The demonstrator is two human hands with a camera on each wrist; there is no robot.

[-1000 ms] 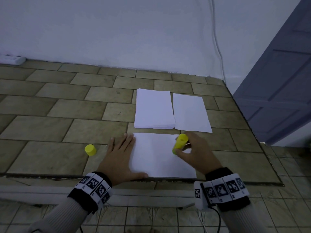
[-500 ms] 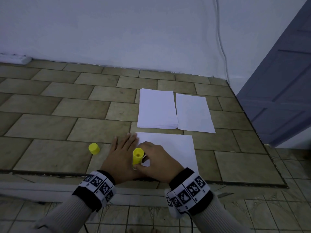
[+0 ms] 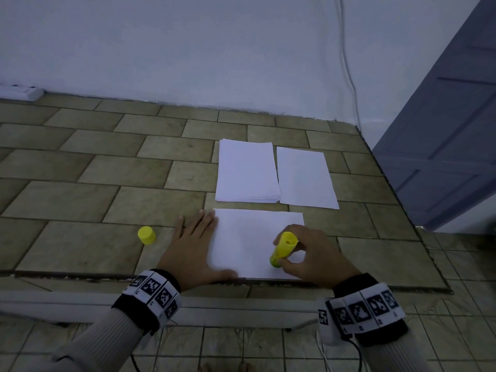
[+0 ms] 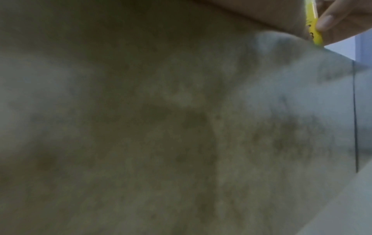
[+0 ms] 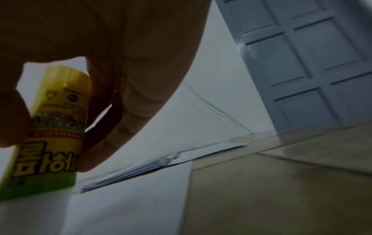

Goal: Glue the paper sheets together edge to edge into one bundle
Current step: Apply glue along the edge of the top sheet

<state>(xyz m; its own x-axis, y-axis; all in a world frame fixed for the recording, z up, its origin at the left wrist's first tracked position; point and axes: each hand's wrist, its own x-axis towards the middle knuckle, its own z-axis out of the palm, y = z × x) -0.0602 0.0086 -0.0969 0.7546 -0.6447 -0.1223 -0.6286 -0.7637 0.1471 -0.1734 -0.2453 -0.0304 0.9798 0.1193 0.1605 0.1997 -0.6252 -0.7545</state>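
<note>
A white paper sheet (image 3: 249,240) lies near the front edge of the tiled platform. My left hand (image 3: 192,245) lies flat with straight fingers across the sheet's left edge and the tile. My right hand (image 3: 308,253) grips an uncapped yellow glue stick (image 3: 284,248), its tip down on the sheet near the front edge, right of centre. The right wrist view shows the glue stick (image 5: 50,130) held between thumb and fingers, and the left wrist view catches a sliver of the glue stick (image 4: 313,23). Behind lie a paper stack (image 3: 247,171) and a single sheet (image 3: 304,178).
The yellow cap (image 3: 146,234) stands on the tile left of my left hand. The platform's front edge (image 3: 80,275) drops to a lower floor. A grey door (image 3: 451,124) stands at the right, a white cable (image 3: 349,63) runs down the wall, and a power strip (image 3: 21,92) sits far left.
My right hand has slid the glue stick rightwards along the sheet's front edge, from beside the left hand to right of centre. The left hand stays flat on the sheet's left edge.
</note>
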